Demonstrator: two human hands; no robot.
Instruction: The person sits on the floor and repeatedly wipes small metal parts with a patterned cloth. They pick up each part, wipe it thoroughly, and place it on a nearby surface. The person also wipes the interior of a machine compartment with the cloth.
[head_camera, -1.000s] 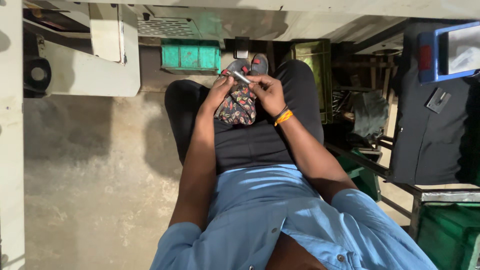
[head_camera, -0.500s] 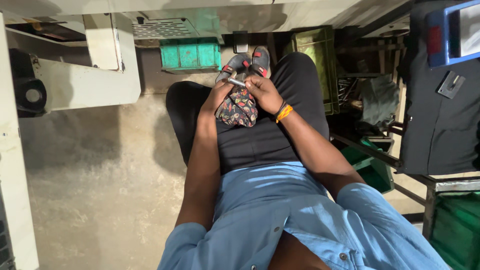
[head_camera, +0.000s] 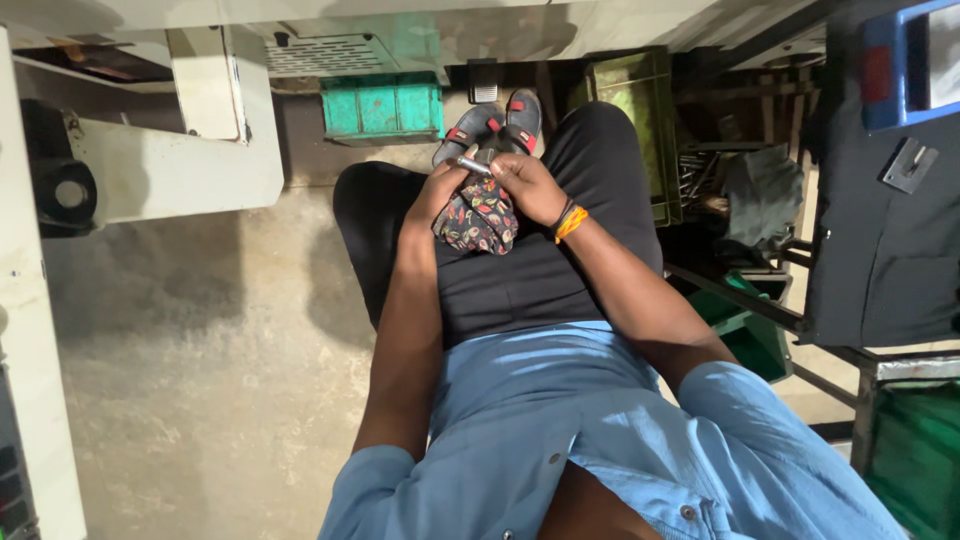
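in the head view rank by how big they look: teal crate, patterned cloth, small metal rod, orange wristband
1. teal crate
2. patterned cloth, nearer the camera, so unsure
3. and 4. orange wristband and small metal rod look alike

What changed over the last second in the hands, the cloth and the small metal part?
Little visibly changed. The left hand and right hand keep the patterned cloth bunched over the lap, with the small metal rod on top between the fingers. Only the camera view drifted slightly; the green crate and sandals stayed put.
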